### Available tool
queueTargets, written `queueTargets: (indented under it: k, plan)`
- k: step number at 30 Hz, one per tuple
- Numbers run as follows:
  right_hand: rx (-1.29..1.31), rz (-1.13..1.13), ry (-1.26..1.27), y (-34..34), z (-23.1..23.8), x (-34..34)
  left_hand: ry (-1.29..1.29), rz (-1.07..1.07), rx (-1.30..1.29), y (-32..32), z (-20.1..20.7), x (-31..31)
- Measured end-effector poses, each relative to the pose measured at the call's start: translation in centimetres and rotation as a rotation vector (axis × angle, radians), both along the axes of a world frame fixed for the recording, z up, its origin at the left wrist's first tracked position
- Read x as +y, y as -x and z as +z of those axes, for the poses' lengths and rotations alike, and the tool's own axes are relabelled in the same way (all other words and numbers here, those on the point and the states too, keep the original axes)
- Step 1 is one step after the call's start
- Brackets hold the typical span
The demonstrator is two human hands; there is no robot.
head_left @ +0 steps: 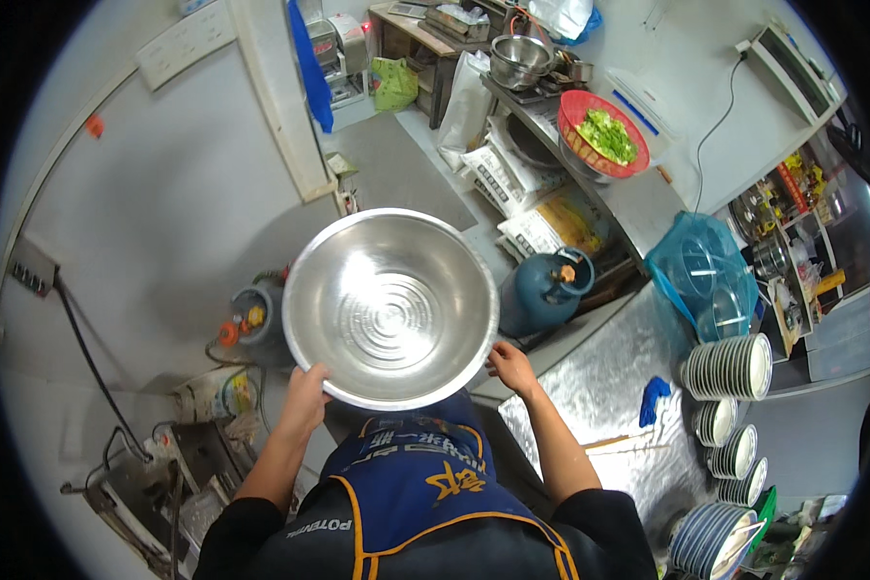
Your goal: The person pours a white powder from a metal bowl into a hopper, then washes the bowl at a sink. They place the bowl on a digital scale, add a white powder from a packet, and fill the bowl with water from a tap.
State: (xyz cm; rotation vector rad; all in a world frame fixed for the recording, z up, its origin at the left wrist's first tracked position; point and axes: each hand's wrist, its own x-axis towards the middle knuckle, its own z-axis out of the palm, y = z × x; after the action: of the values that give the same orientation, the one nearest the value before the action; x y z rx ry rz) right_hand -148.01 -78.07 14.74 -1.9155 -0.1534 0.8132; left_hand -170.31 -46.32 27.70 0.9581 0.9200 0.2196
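Out in front of my body I hold a large, round stainless steel basin (425, 353), tilted so that its bare, shiny inside with ringed bottom faces me. My left hand (306, 394) grips its near left rim, thumb over the edge. On the near right rim is my right hand (512, 367), with its fingers curled at the outer side; part of the fingers is hidden by the basin. A dark blue apron (416, 483) with orange trim covers my front below the basin.
Gas cylinders stand on both sides, a blue one (548, 290) at right and a grey one (256, 314) at left. A red basket (568, 116) of chopped greens sits on the far-right counter. Several stacks of plates (725, 367) and a blue cloth (653, 401) are on the metal table (590, 411).
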Motion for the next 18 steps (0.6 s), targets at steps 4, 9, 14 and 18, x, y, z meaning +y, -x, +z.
queueTargets:
  k: [4,9,14,18]
  plan:
    - [0.087,-0.125,0.042,-9.0,-3.5,2.9,0.037,-0.083,-0.007,-14.3,-3.0,3.1]
    - [0.003,-0.05,0.127,-26.5,-9.8,7.1,0.077,-0.005,-0.027,-32.4,-6.2,7.2]
    - [0.12,0.088,0.156,-40.9,-9.6,15.0,0.122,0.081,0.132,-45.2,-7.5,13.4]
    - [0.215,0.223,0.066,-50.5,-9.4,22.2,0.152,0.231,0.064,-52.9,-6.9,18.7]
